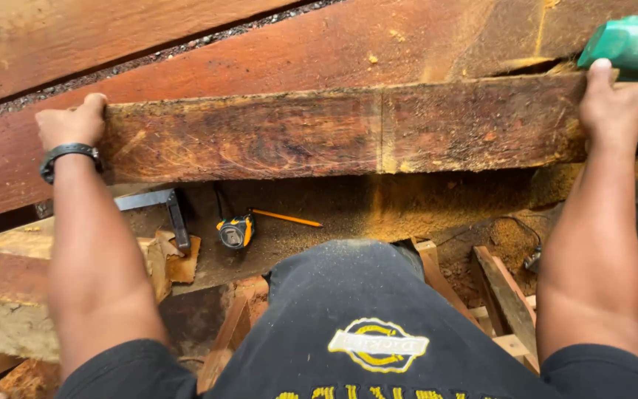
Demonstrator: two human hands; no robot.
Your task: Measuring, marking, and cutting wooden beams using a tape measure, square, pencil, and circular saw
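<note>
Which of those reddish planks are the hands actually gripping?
The short dark plank in front, held at both ends by left hand and right hand.

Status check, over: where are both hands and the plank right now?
Left hand gripping plank's left end. Right hand gripping right end. Plank on edge, level. Green power tool just behind right hand.
</note>
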